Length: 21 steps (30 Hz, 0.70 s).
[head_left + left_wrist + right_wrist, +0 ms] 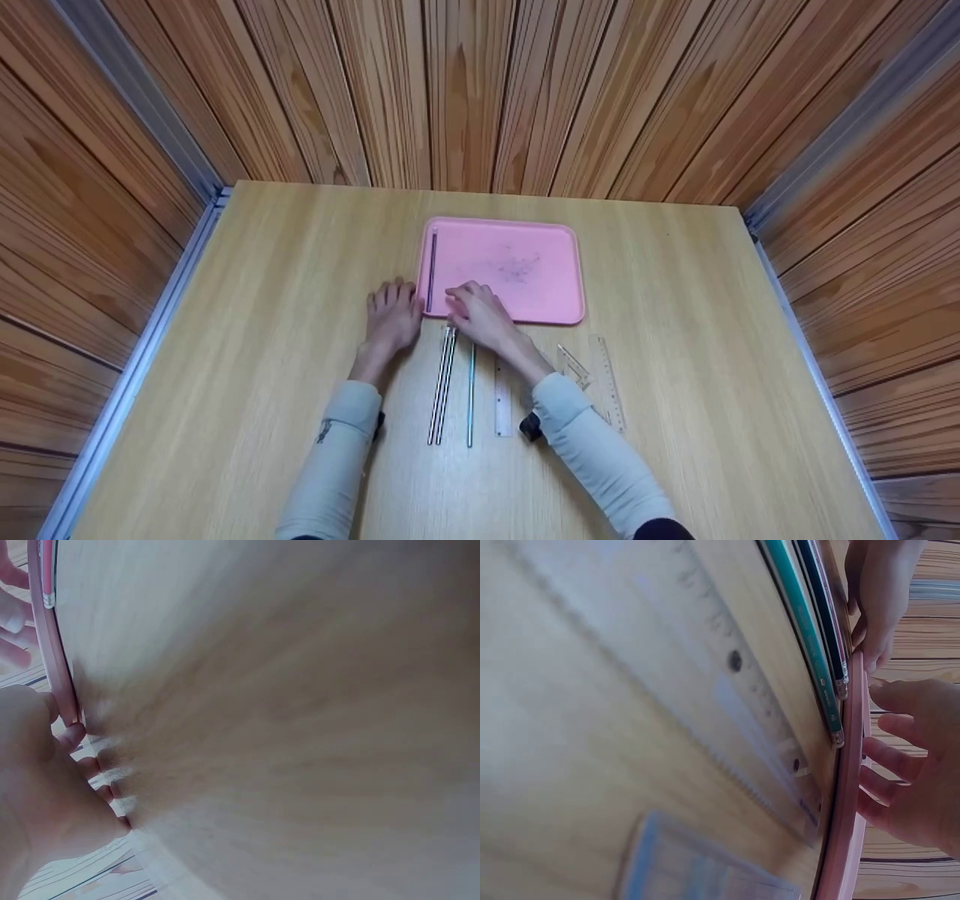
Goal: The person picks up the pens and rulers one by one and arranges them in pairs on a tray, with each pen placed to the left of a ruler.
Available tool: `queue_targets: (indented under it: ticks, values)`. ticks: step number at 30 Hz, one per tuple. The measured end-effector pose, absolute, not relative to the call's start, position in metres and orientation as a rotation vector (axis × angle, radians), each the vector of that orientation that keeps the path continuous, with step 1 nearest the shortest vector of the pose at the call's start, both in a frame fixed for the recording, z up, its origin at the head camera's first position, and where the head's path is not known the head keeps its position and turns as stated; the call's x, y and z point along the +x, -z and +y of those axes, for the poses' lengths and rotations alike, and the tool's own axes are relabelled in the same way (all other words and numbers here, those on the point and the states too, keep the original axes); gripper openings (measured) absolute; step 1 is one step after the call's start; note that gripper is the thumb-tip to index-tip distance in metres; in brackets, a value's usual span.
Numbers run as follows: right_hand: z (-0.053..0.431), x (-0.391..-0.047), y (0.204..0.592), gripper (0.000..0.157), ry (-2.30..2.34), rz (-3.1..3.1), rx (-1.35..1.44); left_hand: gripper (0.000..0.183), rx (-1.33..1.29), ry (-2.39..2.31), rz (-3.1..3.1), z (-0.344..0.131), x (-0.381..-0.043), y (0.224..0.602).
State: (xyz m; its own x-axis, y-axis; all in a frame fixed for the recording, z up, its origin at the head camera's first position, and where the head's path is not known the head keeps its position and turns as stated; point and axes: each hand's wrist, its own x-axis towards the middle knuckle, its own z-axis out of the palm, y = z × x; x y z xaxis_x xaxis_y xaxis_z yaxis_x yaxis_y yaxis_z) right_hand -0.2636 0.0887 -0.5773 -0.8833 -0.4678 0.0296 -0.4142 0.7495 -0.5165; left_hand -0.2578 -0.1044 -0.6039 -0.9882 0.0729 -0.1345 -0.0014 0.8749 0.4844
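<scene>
My left hand rests on the table just outside the left edge of a pink tray, fingers forward and thumb side at the rim. Over the tray's near-left corner is my right hand, its fingers loosely bent with nothing seen between them in the right wrist view. A dark pencil lies lengthwise along the tray's left side, between the hands. Below the tray's near edge lie two dark striped pencils side by side and a green pencil, their eraser ends toward the tray.
A clear ruler lies right of the pencils, partly under my right forearm. Farther right are a clear set square and another transparent ruler. Wood-panelled walls stand behind and beside the table.
</scene>
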Motion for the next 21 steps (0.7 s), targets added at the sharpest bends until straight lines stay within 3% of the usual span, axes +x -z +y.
queue_targets:
  ticks: [21]
  values:
    - [0.102,-0.250,0.580,0.048,0.749,2.864,-0.710,0.053,0.048,-0.758,2.888,-0.104,-0.258,0.603]
